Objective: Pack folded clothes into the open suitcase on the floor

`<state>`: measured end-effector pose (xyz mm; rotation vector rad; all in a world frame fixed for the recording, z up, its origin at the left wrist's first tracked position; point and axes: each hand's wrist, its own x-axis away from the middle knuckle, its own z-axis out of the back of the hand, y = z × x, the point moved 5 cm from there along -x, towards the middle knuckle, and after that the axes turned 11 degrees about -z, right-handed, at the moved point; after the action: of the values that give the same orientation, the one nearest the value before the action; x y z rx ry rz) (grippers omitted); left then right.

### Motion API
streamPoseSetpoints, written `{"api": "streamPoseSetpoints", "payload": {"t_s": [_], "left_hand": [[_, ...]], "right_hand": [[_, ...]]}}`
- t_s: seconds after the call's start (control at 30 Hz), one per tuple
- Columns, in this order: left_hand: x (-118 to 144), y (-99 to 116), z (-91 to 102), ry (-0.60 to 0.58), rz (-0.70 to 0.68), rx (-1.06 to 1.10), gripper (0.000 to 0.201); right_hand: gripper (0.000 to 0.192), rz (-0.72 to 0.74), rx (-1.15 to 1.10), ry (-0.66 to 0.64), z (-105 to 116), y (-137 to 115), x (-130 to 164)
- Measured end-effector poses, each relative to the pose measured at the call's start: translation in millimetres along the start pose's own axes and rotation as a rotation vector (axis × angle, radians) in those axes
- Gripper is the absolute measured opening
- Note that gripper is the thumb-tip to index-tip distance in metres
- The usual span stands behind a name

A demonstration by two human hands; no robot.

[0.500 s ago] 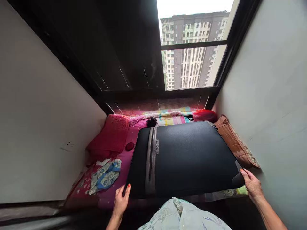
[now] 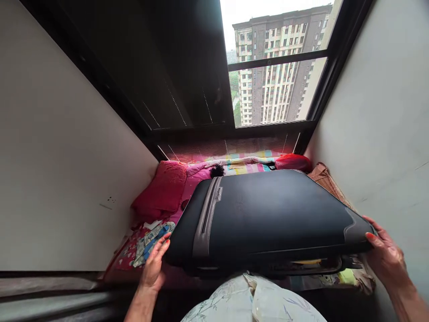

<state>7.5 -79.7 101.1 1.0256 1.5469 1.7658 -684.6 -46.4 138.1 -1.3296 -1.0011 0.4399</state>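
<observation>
A black suitcase [image 2: 261, 214] with grey-brown trim and a zipped strip lies in front of me, its lid tilted up along the near edge. Under the lid, towards the right, a dark gap shows the lower rim and something yellow; most of the inside is hidden. My left hand [image 2: 153, 264] grips the lid's near left corner, thumb on top. At the near right corner, my right hand [image 2: 388, 250] is closed around the lid by the trimmed corner patch, its fingers partly out of sight behind the edge.
A pink pillow [image 2: 159, 190] and a blue-patterned cloth [image 2: 152, 243] lie to the left. Behind the suitcase are a black fluffy thing [image 2: 217, 171] and a red bundle [image 2: 293, 162]. A brown quilted item [image 2: 325, 179] leans by the right wall [image 2: 395, 134].
The lid's near edge has risen towards me, and a gap has appeared beneath it. Both hands have moved up and farther apart with the lid; the view has shifted slightly.
</observation>
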Motion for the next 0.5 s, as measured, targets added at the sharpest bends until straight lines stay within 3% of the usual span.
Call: {"api": "streamPoseSetpoints", "payload": {"t_s": [0.07,0.2,0.27,0.37,0.5], "left_hand": [[-7.5,30.7,-8.0,-0.072,-0.033,0.056,0.066],[-31.9,90.2,-25.7,-0.125,-0.071,0.163,0.045],[-47.5,116.3,-37.9,-0.129,-0.059,0.245,0.031],[-73.6,152.7,-61.6,-0.143,-0.074,0.363,0.02],[-113.1,195.5,-104.3,-0.2,-0.227,0.447,0.015]], "right_hand": [[0.085,0.071,0.022,0.015,-6.3,-23.3,-3.5],[0.095,0.296,0.224,0.21,-28.1,-73.3,-34.4],[0.082,0.414,0.28,0.332,-42.5,-99.7,-57.2],[0.048,0.558,0.385,0.519,-63.3,-136.2,-93.6],[0.029,0.744,0.487,0.535,-97.3,-173.2,-143.0]]}}
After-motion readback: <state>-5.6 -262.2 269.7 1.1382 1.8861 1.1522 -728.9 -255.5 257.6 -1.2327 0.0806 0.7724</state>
